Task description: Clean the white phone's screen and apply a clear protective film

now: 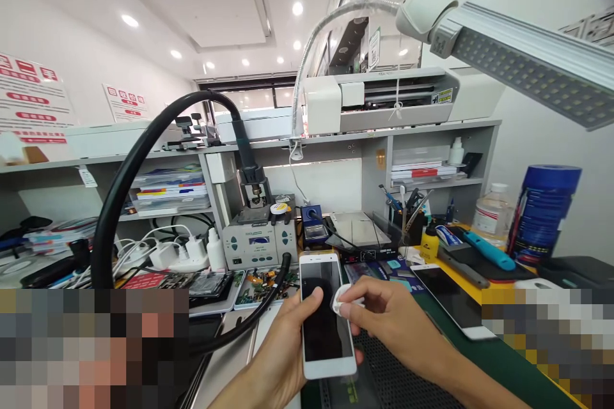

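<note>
Phone (pixel 330 335) in left hand (pixel 286 335), grip wrapped round it, right hand (pixel 396 316) pinching white wad (pixel 338 299)

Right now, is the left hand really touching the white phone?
Touching. The head view shows the left hand gripping the white phone along its side, with the thumb lying over the dark screen.

The green mat (pixel 499 374) carries 1 white-edged phone (pixel 451 299), screen up.

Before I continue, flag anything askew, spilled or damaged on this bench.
No spill or clear damage shows. The black hose looks awkward, running across the parts tray in view; the unheld phone at right lies slanted.
</note>
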Tool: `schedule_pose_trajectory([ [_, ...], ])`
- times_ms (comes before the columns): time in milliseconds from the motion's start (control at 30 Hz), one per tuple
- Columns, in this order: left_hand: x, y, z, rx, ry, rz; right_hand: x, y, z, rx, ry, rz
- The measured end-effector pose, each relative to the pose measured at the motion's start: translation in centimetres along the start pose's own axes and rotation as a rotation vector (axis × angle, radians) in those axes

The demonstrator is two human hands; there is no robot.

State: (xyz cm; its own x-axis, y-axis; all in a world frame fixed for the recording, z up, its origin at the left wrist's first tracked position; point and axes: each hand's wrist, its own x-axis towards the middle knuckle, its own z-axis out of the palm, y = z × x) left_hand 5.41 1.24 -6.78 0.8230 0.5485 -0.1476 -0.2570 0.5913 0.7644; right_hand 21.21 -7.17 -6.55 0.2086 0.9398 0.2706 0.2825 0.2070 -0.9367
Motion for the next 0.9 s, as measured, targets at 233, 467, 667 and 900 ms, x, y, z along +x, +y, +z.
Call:
schedule_pose_trajectory([
  [233, -0.4, -0.4, 0.6, 0.129, -0.084, -0.015, 0.3, -0.3, -0.6, -0.002, 0.134, 0.017],
  [467, -0.3, -0.6, 0.7, 0.106, -0.071, 0.002, 0.3, -0.3, -0.7, 0.095, 0.100, 0.008],
  [667, -0.2, -0.4, 0.2, 0.177, -0.125, -0.085, 0.2, -1.1, -0.9, 0.009, 0.210, 0.007],
  [900, -0.1, -0.8, -0.1, 0.229, -0.214, -0.105, 0.4, -1.4, -1.7, -0.006, 0.281, -0.004],
])
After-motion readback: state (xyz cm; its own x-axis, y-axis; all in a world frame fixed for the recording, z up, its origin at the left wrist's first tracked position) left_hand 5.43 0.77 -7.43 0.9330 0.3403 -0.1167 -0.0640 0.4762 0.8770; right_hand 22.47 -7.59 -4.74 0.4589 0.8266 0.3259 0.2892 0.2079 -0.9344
